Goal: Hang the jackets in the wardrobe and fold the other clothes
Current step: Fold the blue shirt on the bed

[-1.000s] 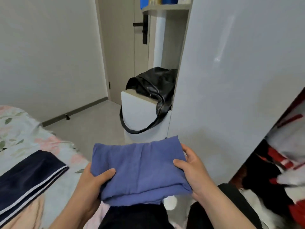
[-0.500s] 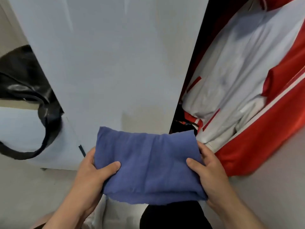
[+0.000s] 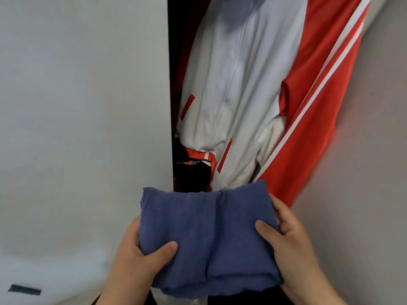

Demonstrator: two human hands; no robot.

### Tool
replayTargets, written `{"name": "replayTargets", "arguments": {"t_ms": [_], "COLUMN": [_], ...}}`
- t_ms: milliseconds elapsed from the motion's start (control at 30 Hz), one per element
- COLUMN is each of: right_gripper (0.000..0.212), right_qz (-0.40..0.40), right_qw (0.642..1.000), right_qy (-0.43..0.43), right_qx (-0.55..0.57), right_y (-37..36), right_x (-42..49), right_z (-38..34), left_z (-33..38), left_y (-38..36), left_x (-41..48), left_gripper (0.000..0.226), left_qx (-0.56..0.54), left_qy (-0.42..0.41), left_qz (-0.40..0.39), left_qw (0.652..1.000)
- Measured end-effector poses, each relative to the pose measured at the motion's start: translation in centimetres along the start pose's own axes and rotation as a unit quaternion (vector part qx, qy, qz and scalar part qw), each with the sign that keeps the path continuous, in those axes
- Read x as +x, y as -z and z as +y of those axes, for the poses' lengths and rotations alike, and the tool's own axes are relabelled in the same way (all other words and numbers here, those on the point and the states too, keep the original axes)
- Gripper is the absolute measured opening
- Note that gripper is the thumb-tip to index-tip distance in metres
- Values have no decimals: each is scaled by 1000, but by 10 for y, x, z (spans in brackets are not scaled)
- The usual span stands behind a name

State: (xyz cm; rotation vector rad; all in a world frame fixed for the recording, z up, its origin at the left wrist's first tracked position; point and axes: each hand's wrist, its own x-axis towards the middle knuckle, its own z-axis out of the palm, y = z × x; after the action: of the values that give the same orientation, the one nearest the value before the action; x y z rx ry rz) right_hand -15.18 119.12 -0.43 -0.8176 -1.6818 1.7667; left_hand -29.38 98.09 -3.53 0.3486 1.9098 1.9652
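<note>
A folded blue cloth garment (image 3: 209, 236) is held flat in front of me at the bottom centre. My left hand (image 3: 136, 258) grips its left edge, thumb on top. My right hand (image 3: 288, 241) grips its right edge, thumb on top. Just beyond it hangs a white and red jacket (image 3: 237, 89) in the open gap of the wardrobe, its lower hem close above the cloth's far edge. Dark clothes (image 3: 191, 175) lie low inside the wardrobe behind the jacket.
A white wardrobe door (image 3: 83, 102) fills the left half, with a small dark handle (image 3: 24, 289) at the lower left. A grey panel (image 3: 363, 161) borders the opening on the right. The jacket's red sleeve (image 3: 326, 95) with white stripes spills over that panel.
My view has swung right from the bed and black bag to the wardrobe opening. The folded blue garment has travelled with both hands toward the hanging jacket. The grip is unchanged.
</note>
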Motion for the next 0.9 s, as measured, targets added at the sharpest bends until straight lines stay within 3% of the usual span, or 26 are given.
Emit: {"name": "replayTargets", "arguments": {"t_ms": [200,300,433,700,900], "right_gripper": [55,52,49,55,60], "right_qz": [49,57,78,92,103], "right_qw": [998,995,988,986,976], "right_qy": [22,29,39,125,172], "right_qx": [45,78,125,53,80], "right_y": [12,22,27,9,-7], "right_x": [-1,5,10,30,72], "right_z": [-10,-20,-28,-54,-80], "left_z": [14,22,31,70,101], "left_y": [-29,-40,-53,-91,-125], "left_x": [12,14,23,59,100], "left_gripper": [59,63,50,62,56], "left_qx": [19,-18,-58,-78,-61], "left_qy": [-20,-26,-36,-87,-141], "left_qz": [-59,-75,-80,-91,-100], "left_qw": [998,997,994,989,983]}}
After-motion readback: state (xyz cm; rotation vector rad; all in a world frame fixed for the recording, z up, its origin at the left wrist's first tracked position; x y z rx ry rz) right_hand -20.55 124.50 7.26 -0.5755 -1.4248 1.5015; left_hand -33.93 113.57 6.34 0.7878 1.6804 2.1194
